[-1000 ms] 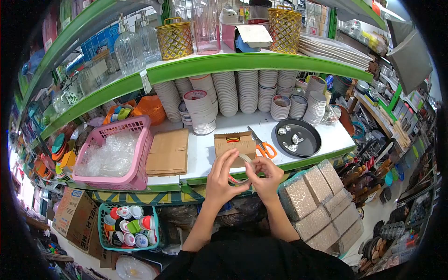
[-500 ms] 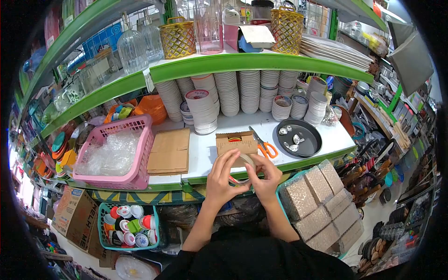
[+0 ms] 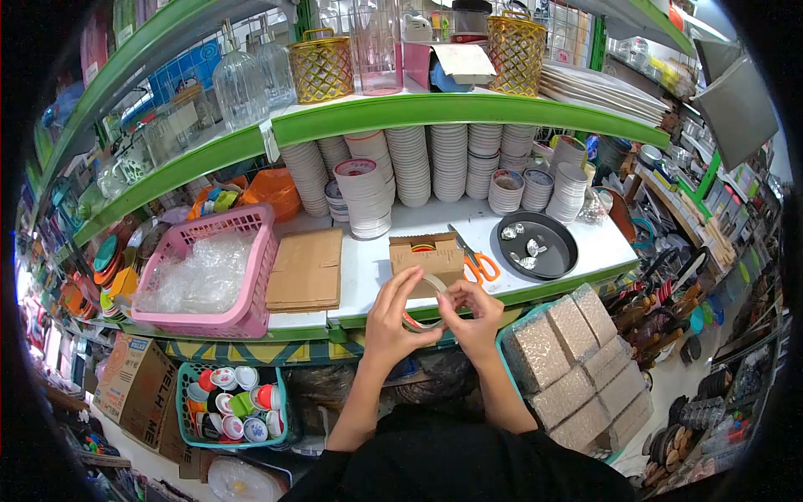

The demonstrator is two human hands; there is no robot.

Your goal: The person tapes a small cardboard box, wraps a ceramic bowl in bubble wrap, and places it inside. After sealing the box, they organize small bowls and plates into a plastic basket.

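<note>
Between my two hands is a roll of tape, tilted so that its round opening shows. My left hand curls around the left side of the roll. At the opposite side, my right hand pinches the roll's edge with thumb and fingers. Just behind the roll, a small cardboard box lies on the white shelf with something red and yellow inside. Scissors with orange handles rest beside the box. To their right, a dark round pan contains several shiny crumpled foil-like pieces.
Flat cardboard and a pink basket of clear plastic wrap stand left. Stacked small bowls line the back beneath a green-edged shelf. Below are wrapped blocks in a crate and a teal basket of lids.
Both hands keep hold of the tape roll. The right fingers have shifted slightly left and closer together along its edge. Other things stay put.
</note>
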